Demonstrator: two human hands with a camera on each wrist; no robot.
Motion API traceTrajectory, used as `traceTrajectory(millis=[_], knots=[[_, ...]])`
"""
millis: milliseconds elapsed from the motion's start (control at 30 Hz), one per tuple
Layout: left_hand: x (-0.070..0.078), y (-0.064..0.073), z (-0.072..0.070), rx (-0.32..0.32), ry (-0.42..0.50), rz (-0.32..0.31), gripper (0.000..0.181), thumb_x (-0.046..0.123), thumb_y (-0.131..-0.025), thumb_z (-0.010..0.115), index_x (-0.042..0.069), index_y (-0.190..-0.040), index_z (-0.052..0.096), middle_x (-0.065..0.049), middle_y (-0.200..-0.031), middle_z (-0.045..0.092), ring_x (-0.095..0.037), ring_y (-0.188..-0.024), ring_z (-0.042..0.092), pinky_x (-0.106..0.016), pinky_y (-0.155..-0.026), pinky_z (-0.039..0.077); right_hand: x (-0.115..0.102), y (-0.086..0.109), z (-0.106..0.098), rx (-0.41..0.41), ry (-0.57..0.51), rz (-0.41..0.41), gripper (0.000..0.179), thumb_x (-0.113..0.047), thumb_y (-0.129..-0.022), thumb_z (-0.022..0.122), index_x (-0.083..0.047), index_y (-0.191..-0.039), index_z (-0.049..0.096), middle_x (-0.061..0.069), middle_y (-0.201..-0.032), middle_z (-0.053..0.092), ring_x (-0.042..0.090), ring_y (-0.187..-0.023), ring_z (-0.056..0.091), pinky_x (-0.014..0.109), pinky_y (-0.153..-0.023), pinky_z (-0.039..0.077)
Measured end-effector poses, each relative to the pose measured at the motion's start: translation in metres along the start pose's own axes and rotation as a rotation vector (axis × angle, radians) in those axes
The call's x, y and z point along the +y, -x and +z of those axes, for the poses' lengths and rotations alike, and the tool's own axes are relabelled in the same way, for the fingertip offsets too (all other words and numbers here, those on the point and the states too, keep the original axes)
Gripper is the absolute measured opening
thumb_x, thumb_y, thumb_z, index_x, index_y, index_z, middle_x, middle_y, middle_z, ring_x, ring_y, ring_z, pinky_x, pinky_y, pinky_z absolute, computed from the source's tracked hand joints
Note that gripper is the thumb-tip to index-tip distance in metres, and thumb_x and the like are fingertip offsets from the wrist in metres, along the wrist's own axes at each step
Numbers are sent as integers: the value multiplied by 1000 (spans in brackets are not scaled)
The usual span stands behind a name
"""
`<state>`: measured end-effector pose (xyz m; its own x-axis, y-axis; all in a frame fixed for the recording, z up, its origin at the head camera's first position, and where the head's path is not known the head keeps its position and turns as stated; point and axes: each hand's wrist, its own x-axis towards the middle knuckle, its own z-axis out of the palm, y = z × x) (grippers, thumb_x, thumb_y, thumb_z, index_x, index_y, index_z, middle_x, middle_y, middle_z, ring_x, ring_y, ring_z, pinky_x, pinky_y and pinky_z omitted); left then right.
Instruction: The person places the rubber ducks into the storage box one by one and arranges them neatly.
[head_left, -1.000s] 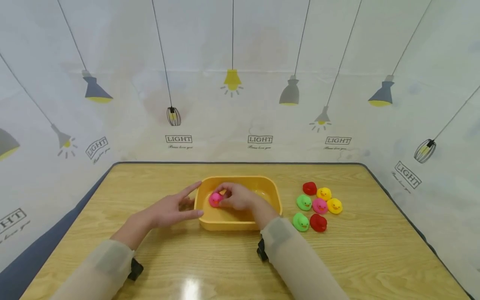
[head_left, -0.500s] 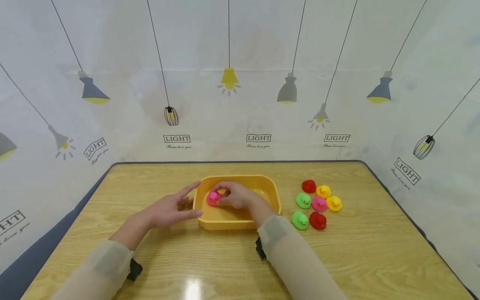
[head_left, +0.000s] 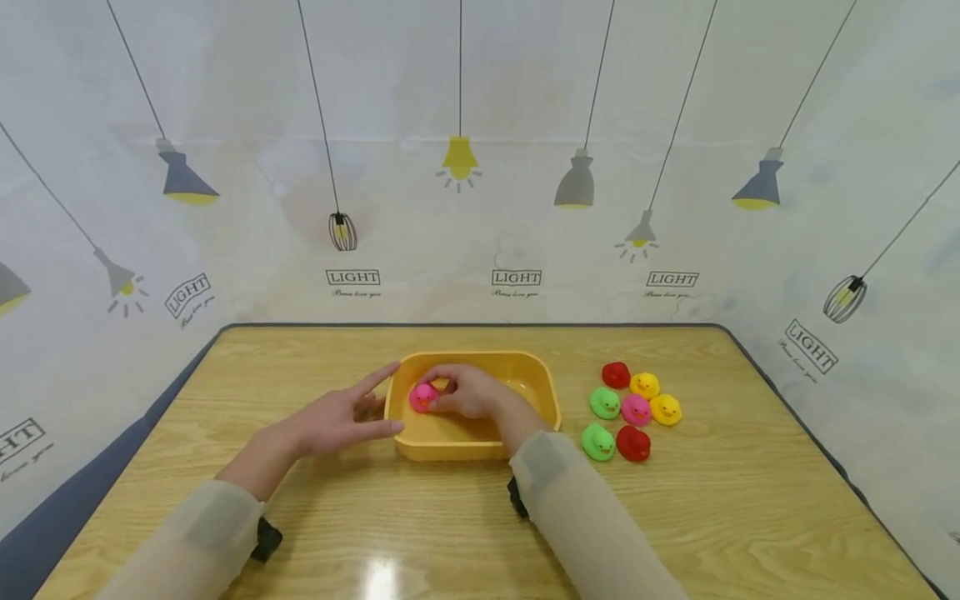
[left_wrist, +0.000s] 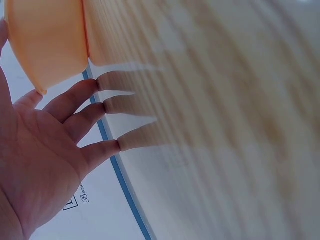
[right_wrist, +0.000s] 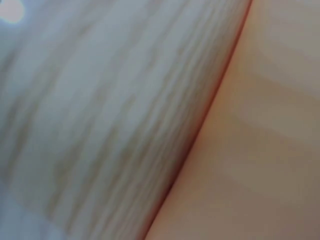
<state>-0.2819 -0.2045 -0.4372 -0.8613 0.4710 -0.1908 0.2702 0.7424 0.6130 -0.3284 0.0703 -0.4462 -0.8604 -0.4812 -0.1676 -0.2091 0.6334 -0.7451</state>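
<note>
Inside the yellow-orange plastic tub (head_left: 480, 452), my right hand (head_left: 471, 392) pinches a pink rubber duck (head_left: 423, 398) near the left wall. The duck faces the camera. My left hand (head_left: 341, 419) spreads at the tub's left end, index fingertip at the far corner of the rim and thumb at the near one. In the left wrist view the fingers of the left hand (left_wrist: 47, 140) are extended, several fingertips touching the table beside the tub (left_wrist: 47, 45). The right wrist view shows the tub's outer wall (right_wrist: 250, 150) and the tabletop; the right hand is out of that view.
Right of the tub, several rubber ducks stand in a cluster: red (head_left: 633, 443), green (head_left: 598, 442), yellow (head_left: 666, 409) and pink (head_left: 637, 409). The wooden table (head_left: 750, 500) ends at a dark back edge, with a lamp-printed curtain (head_left: 420, 233) behind.
My right hand has shifted slightly left with the pink duck, toward the tub's left wall. The left hand stays at the rim. The whole view moves a little with the head.
</note>
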Motion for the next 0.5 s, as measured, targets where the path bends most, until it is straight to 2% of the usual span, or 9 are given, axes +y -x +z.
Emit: traceTrajectory(millis=[267, 500], knots=[[-1, -1, 2, -4, 12, -21, 99, 77, -97, 65, 49, -175, 10, -14, -164, 59, -51, -156, 46, -82, -124, 30, 1, -1, 2, 1, -8, 12, 31, -27, -102, 81, -26, -133, 76, 3, -106, 65, 21, -100, 56, 34, -93, 44], [0, 0, 2, -6, 7, -7, 100, 76, -99, 64, 46, -176, 9, -17, -164, 57, -52, -155, 47, -82, -123, 32, 1, -1, 1, 5, -6, 21, 32, -27, -103, 80, -26, -134, 75, 3, -105, 63, 22, -100, 56, 35, -92, 43]])
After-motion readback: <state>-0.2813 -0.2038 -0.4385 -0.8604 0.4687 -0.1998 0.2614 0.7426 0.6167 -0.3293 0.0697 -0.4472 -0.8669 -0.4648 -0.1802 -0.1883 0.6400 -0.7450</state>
